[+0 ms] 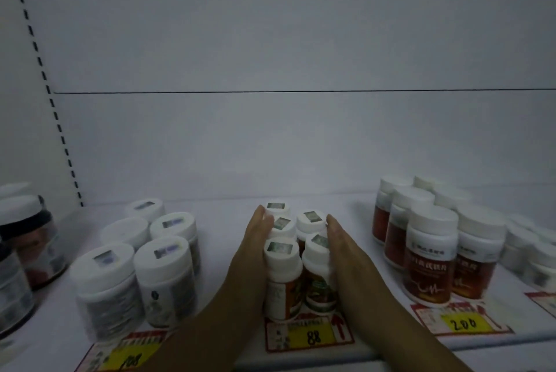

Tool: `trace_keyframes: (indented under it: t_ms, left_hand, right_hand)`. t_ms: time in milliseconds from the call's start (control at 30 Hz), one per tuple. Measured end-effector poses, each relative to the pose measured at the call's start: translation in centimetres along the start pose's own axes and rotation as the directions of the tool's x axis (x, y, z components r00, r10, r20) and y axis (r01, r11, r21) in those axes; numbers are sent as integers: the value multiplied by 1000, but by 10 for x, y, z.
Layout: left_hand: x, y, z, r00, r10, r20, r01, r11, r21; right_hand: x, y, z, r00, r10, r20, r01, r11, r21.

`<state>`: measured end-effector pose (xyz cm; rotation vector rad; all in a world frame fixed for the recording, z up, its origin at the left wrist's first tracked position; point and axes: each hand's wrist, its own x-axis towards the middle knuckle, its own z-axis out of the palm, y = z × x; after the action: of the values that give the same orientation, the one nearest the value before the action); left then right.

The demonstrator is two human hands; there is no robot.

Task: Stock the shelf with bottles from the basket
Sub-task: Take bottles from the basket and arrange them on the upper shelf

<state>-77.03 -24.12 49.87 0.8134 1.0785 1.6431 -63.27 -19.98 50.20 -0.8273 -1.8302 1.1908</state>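
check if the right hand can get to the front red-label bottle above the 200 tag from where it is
Probably yes. The right hand lies flat against the middle bottles, holding nothing, and the strip of shelf between it and the front red-label bottle is bare.

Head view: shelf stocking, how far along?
Done: five white-capped bottles stand clustered behind the 88 price tag. In hand: the left hand and right hand press flat against the cluster's sides, apparently squaring it up. Left: bare shelf shows behind the cluster; the basket is out of view, so remaining stock can't be judged.
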Motion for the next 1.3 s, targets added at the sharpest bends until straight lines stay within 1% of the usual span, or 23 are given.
trace_keyframes:
  t_ms: [133,233,333,433,500,533,567,600,633,667,700,767,867,933,967,1067,1100,1133,1167,1200,1233,1267,1300]
  left_hand:
    - [-2,1,5,996,60,-72,-55,996,66]
    - [-9,4,7,999,-2,-32,3,999,33]
    - [-11,6,10,1000,-29,-12,28,999,-14]
    - [-11,5,11,997,-4,-71,4,1000,-1]
    - [-15,7,13,999,-30,-33,31,999,14]
    - [-19,8,15,1000,-14,-26,15,999,40]
    - [-22,9,17,997,40,-61,-35,996,81]
    - [-26,12,19,984,133,-121,-113,981,158]
    - [-32,14,22,948,262,-180,-208,940,271]
    - [-41,19,25,897,396,-196,-303,874,381]
    - [-52,24,27,853,496,-165,-382,807,450]
    - [-78,34,25,785,614,-82,-488,695,528]
    - [-110,61,5,673,739,-36,-578,556,598]
    - [-121,82,-15,611,788,-72,-583,509,633]
    - [-122,93,-25,599,795,-101,-571,512,642]
    - [-113,112,-62,634,744,-209,-499,600,625]
    - [-107,114,-76,648,719,-251,-478,640,601]
    - [-100,112,-92,674,675,-301,-445,696,564]
    - [-93,109,-104,719,603,-345,-404,767,499]
    - [-86,105,-114,786,495,-370,-342,848,406]
    - [-79,101,-124,862,361,-355,-267,920,287]
    - [-72,97,-133,922,231,-311,-186,968,169]
    - [-65,94,-140,952,117,-282,-102,992,69]
  right_hand:
    - [0,-1,2,998,-56,-29,53,995,-82]
    - [-3,-3,1,994,-64,-83,62,997,-35]
    - [-7,-7,0,999,-47,-15,47,999,12]
    - [-7,-7,-1,1000,-28,-7,28,999,46]
    - [-8,-8,0,1000,-25,-19,26,998,49]
    - [-8,-8,0,998,-30,-52,32,999,41]
    - [-10,-10,-1,994,-39,-101,42,999,31]
    - [-13,-13,-4,985,-66,-159,70,997,20]
    - [-15,-18,-8,971,-103,-215,107,994,7]
    - [-18,-23,-13,955,-141,-259,145,989,-3]
    - [-20,-29,-19,941,-173,-290,181,984,0]
    - [-23,-47,-27,930,-234,-283,253,967,30]
    - [-41,-77,-11,930,-352,-105,359,932,47]
    - [-54,-88,15,942,-335,-2,334,939,81]
    - [-57,-90,29,948,-315,36,312,947,82]
    - [-46,-79,70,970,-226,92,219,972,80]
    - [-41,-74,83,970,-218,107,215,976,34]
    - [-37,-70,98,966,-219,138,228,972,-57]
    - [-33,-67,110,970,-209,124,220,971,-91]
    - [-29,-62,122,969,-234,80,242,965,-100]
    - [-26,-61,132,976,-213,52,215,975,-52]
    - [-23,-59,139,988,-141,57,141,990,11]
    - [-19,-58,143,994,-70,81,66,997,51]
